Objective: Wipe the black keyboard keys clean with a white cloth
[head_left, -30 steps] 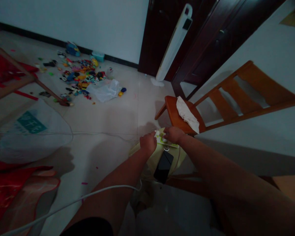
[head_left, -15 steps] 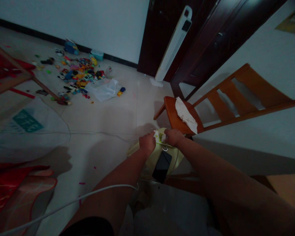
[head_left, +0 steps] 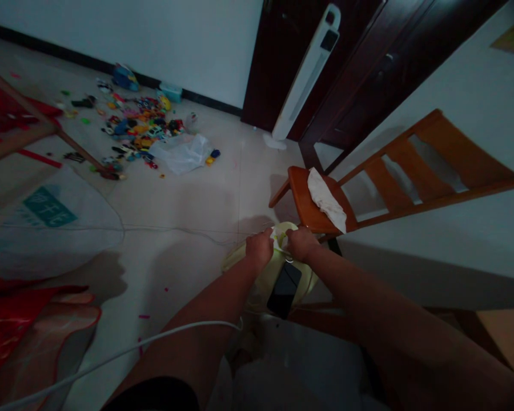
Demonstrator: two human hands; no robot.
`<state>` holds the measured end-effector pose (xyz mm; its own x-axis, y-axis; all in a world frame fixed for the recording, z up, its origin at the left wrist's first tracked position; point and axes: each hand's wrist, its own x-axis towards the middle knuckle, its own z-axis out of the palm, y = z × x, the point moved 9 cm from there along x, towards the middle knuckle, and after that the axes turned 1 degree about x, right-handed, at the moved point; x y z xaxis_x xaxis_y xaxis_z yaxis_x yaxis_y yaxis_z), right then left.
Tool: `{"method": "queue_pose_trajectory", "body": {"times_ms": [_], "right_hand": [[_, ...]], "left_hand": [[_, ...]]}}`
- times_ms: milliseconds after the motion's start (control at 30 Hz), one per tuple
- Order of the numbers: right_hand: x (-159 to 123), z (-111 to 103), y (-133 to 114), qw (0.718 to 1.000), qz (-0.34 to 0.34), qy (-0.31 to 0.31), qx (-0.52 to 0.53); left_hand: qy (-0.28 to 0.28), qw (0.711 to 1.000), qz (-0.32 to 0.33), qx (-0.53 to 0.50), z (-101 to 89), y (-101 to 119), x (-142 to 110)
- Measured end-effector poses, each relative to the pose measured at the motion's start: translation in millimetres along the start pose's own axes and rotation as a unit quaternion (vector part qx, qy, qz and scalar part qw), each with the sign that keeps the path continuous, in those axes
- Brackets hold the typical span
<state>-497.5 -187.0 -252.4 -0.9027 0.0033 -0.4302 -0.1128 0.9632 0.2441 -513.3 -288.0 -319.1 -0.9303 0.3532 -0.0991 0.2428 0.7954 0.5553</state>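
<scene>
My left hand [head_left: 260, 249] is closed, its fingers pinching one side of a small white piece with yellow-green marks [head_left: 278, 237]. On the other side of it, my right hand [head_left: 301, 244] is closed too, with thumb and fingers gripping the piece. Its exact kind is too small and dim to make out. Both hands are just above a pale yellow round stool [head_left: 257, 285]. On the stool top lies a black phone [head_left: 284, 289], with a small metallic ring [head_left: 288, 260] at its upper end. My fingertips are partly hidden behind the hands.
A wooden chair [head_left: 298, 191] with a pale cloth [head_left: 325, 200] on its seat stands ahead to the right. Toys [head_left: 145, 128] and a clear plastic bag [head_left: 182, 153] are scattered at far left. A white cable [head_left: 188, 326] crosses my left forearm; a tall white appliance [head_left: 302, 85] stands by the door.
The view has shifted slightly. Both hands keep hold of the white piece over the stool, and its visible shape between them has changed a little.
</scene>
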Motion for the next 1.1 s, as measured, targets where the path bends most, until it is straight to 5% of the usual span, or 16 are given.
{"method": "queue_pose_trajectory", "body": {"times_ms": [500,767,1100], "right_hand": [[-0.7,-1.7,1.4,1.0,0.008,0.009,0.028],[-29.4,-5.6,45.1,0.965,0.152,0.106,0.185],[-31.1,9.5,56.7,0.961,0.145,0.109,0.207]], "left_hand": [[0.022,1.0,0.013,0.017,-2.6,-1.9,-2.2],[0.039,0.997,0.059,0.013,-18.1,-7.1,-17.4],[0.025,0.984,0.177,0.016,-11.4,44.0,-4.8]]}}
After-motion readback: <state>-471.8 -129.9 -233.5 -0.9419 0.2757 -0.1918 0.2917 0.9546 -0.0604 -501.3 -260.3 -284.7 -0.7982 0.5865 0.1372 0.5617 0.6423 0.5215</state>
